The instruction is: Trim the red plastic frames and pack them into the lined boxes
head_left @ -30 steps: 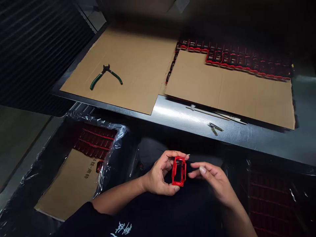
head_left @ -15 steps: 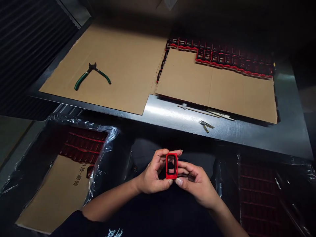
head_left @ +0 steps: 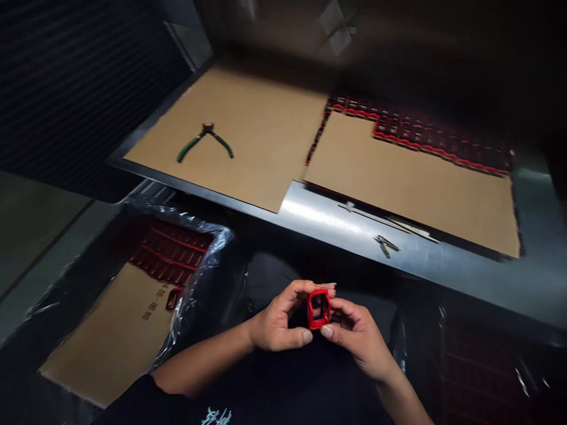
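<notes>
A small red rectangular plastic frame [head_left: 318, 308] with an open middle is held over my lap, below the table's front edge. My left hand [head_left: 277, 321] pinches its left side between thumb and fingers. My right hand [head_left: 354, 330] grips its right side, thumb at the lower corner. Both hands are closed on the frame, which is tilted so I look partly through it.
A dark metal table [head_left: 336, 221] carries two cardboard sheets [head_left: 248, 127] [head_left: 411, 183], green-handled cutters [head_left: 204, 139], rows of red frames [head_left: 420, 139], a thin stick [head_left: 385, 217] and small metal tweezers [head_left: 386, 243]. Plastic-lined boxes of red frames stand at lower left [head_left: 170, 251] and lower right [head_left: 482, 366].
My right hand came in from the right and closed on the frame. The frame has tipped from upright to a foreshortened tilt. The camera shifted.
</notes>
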{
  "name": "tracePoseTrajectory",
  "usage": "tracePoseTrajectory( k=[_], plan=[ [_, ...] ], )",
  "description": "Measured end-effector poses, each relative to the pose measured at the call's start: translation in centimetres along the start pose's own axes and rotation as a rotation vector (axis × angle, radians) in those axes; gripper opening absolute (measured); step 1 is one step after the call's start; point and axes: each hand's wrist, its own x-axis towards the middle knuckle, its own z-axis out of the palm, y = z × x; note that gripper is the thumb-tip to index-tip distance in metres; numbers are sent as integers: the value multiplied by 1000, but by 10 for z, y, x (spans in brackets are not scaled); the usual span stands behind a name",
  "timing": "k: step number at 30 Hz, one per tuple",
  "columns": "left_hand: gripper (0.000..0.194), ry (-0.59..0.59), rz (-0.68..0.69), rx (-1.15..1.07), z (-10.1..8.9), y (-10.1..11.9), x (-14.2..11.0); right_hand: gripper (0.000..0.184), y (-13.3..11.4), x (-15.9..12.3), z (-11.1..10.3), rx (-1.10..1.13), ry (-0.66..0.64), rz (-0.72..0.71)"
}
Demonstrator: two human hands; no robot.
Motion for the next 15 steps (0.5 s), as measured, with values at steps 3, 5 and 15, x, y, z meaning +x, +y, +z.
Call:
tracePoseTrajectory(
  k=[3, 5, 15],
  plan=[
    [57, 87, -47, 97, -1, 10, -6, 33, 3, 9, -4, -82, -97, 64],
    [66, 247, -137, 250, -19, 21, -17, 43, 9, 21, -8, -133, -121, 135],
    [38, 1435, -694, 894, -204, 95, -184, 49, 42, 65, -43, -111, 87, 325]
  ],
)
